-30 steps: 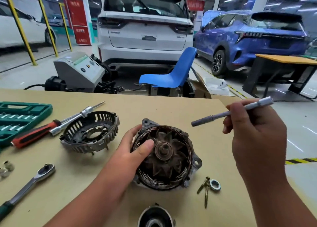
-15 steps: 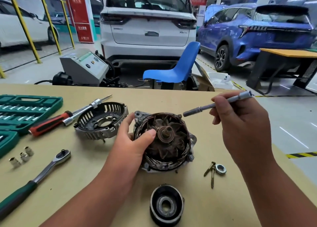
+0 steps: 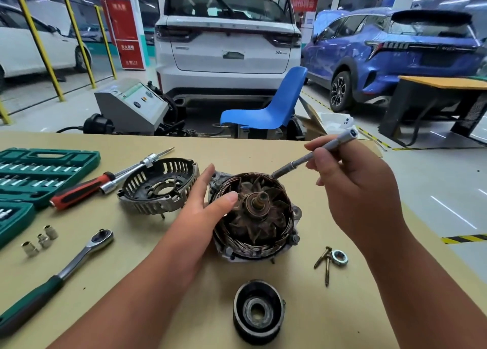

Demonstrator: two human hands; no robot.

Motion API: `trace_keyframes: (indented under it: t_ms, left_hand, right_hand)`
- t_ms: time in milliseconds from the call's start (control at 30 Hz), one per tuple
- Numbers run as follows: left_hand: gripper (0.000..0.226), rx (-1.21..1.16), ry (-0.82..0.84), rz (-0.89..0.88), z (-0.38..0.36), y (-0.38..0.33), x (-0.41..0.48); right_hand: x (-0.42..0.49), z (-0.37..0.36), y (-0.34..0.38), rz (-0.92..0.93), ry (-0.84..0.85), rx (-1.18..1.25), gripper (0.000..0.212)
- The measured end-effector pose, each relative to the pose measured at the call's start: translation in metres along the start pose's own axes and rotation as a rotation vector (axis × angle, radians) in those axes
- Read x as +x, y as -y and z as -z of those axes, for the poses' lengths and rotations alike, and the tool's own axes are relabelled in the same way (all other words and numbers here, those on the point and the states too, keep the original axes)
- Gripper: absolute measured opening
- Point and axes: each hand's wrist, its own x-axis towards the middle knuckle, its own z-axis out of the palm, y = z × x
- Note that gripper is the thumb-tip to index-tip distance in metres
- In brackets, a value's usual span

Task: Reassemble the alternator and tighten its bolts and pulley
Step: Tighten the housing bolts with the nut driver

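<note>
The open alternator body (image 3: 257, 216), with copper windings, fan and bare shaft facing up, lies mid-table. My left hand (image 3: 205, 203) grips its left rim, thumb over the windings. My right hand (image 3: 353, 190) holds a grey metal extension bar (image 3: 313, 154) slanted down, its lower tip at the body's far right rim. The slotted end cover (image 3: 158, 187) lies to the left of the body. The black pulley (image 3: 258, 310) sits near the front edge. Two bolts (image 3: 325, 261) and a nut (image 3: 339, 257) lie to the right of the body.
A ratchet wrench (image 3: 60, 272) with a green handle lies at front left, with three small sockets (image 3: 40, 240) beside it. A red-handled screwdriver (image 3: 87, 187) and the green socket case (image 3: 31, 174) occupy the left. The table (image 3: 131, 282) ends just right of my right arm.
My right hand has lowered the extension bar from above the table until its tip reaches the alternator's far right rim. The view has tilted down, bringing the pulley fully into sight.
</note>
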Motion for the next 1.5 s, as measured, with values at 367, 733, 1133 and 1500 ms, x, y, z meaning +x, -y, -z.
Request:
trace_keyframes:
  t_ms: [367, 733, 1133, 1500]
  left_hand:
    - [0.070, 0.033, -0.001, -0.018, -0.001, -0.003, -0.003]
    - [0.091, -0.123, -0.008, 0.014, 0.000, -0.002, 0.003]
    - [0.051, -0.279, -0.037, 0.098, 0.010, 0.009, 0.012]
    - [0.030, -0.219, -0.139, 0.049, 0.009, 0.008, 0.015]
  right_hand:
    - [0.027, 0.004, 0.022, 0.195, 0.214, -0.337, 0.010]
    - [0.004, -0.008, -0.006, 0.018, -0.076, 0.040, 0.012]
    - [0.002, -0.005, 0.000, 0.013, -0.095, 0.043, 0.015]
    - [0.004, -0.003, 0.004, -0.064, -0.081, 0.173, 0.008]
